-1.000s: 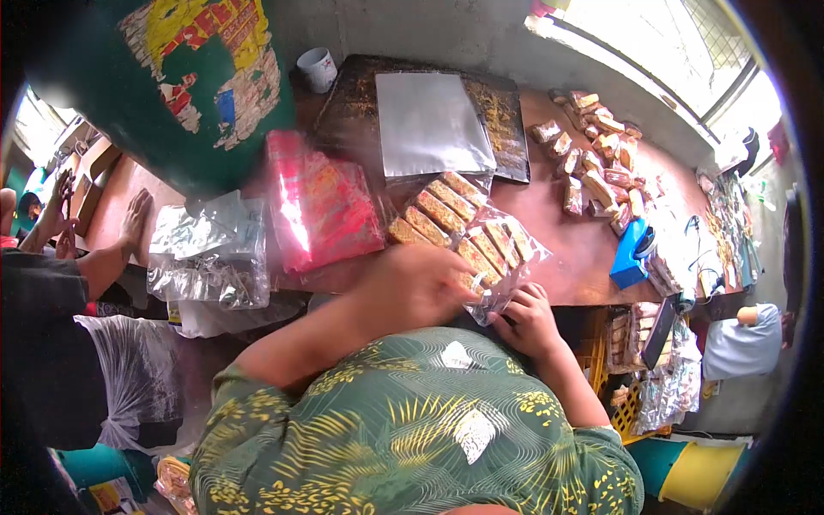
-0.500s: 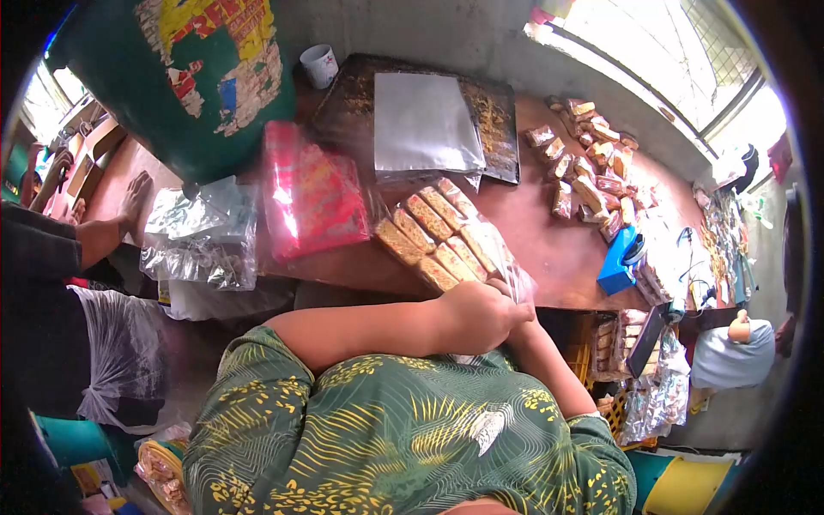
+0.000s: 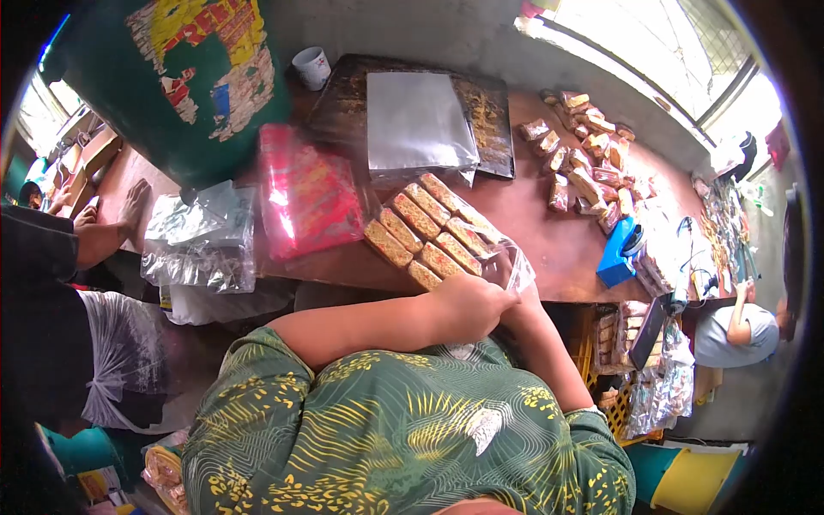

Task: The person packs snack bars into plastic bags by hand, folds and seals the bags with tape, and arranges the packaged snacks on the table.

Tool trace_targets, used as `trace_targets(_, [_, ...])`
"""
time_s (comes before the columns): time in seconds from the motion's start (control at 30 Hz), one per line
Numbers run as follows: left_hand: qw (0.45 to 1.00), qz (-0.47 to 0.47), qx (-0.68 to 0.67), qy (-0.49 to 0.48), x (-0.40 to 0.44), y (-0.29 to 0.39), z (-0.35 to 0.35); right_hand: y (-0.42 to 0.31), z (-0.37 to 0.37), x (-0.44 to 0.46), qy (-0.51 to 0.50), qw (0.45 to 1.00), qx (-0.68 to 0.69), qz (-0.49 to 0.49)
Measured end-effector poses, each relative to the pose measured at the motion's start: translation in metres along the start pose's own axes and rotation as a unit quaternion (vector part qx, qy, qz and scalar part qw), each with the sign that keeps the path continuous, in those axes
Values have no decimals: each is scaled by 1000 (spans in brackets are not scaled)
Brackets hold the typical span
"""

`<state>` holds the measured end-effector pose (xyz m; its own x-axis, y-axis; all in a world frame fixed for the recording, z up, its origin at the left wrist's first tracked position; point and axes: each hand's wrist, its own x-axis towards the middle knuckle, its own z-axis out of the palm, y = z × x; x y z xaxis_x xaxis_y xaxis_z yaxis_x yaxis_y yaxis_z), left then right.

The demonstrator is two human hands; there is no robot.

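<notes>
A clear plastic bag (image 3: 518,268) holds several rectangular bars (image 3: 416,216) set in two rows, tan with reddish specks. It lies tilted near the table's front edge, its loose end toward me. My left hand (image 3: 472,307) reaches across my body, fingers closed on the gathered plastic at that end. Close against it, my right hand (image 3: 521,302) is also closed on the plastic, its fingers largely hidden behind my left hand. A stack of clear plastic sheets or bags (image 3: 421,120) rests on a dark tray (image 3: 498,129) beyond the bars.
Left of the bars lie a red plastic packet (image 3: 309,197) and clear bags (image 3: 199,245). A big green drum (image 3: 215,103) and a white mug (image 3: 311,67) stand behind. Wrapped bars (image 3: 592,163) and a blue tape dispenser (image 3: 620,257) are at right. Other people (image 3: 107,232) are at both sides.
The bag of bars has shifted slightly left, and its loose plastic end now stands out more to the right of my hands. My left hand has moved slightly left and down.
</notes>
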<state>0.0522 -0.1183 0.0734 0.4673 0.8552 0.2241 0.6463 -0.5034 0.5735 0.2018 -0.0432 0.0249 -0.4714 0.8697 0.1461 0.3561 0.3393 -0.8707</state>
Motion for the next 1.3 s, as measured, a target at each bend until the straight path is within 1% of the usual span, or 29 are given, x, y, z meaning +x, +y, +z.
trace_targets(0.07, [1000,-9,-17,15,-2,0,-9,-20,-13,3,-29,977,-197,-81])
trace_targets(0.1, [999,-7,-22,33,-5,-2,-9,-26,-15,3,-32,974,-190,-122])
trace_targets(0.17, [997,-7,-31,73,-9,-7,-9,-5,-22,1,-108,940,-270,-180])
trace_targets(0.23, [998,8,-43,47,-7,-7,-6,-16,-15,0,-103,979,-134,-115])
trace_targets(0.27, [998,15,-51,30,-7,-6,-3,-20,-10,-4,-106,991,-57,-59])
trace_targets(0.33, [991,108,-46,65,-9,-6,4,-29,-1,-12,-85,990,104,51])
trace_targets(0.37, [983,156,-44,84,-8,-5,6,-16,-4,-9,-99,986,110,72])
trace_targets(0.47, [971,149,-46,179,-4,-13,-19,27,-8,-3,-108,989,101,26])
trace_targets(0.5, [971,117,-34,205,-5,-23,-27,3,-17,1,-115,982,-126,-84])
trace_targets(0.53, [983,61,-1,171,-8,-43,-29,-10,-18,6,-115,913,-344,-187])
trace_targets(0.57, [981,9,105,163,-13,-60,-22,0,-6,9,-128,991,-25,-20])
trace_targets(0.6, [965,-43,210,151,-17,-67,-20,8,6,13,-43,942,312,119])
trace_targets(0.63, [969,-74,218,91,-20,-72,-18,14,0,14,-54,923,353,145])
trace_targets(0.67, [968,-104,227,32,-22,-76,-18,18,-6,14,-88,993,79,9])
trace_targets(0.7, [962,-133,237,-27,-22,-78,-19,11,-12,16,-48,970,-202,-124])
trace_targets(0.8, [963,-126,235,-33,-24,-78,-21,11,-16,18,-71,969,-153,-182])
trace_targets(0.9, [965,-121,230,-26,-24,-78,-21,-7,-21,11,-130,959,-157,-196])
trace_targets(1.07, [961,-118,248,-25,-23,-78,-19,8,-5,7,-101,962,-178,-183])
trace_targets(1.2, [958,-118,257,-39,-23,-77,-21,9,-4,9,-103,959,-193,-183])
trace_targets(1.3, [961,-83,265,21,-25,-79,-9,-2,-7,7,-131,963,-200,-122])
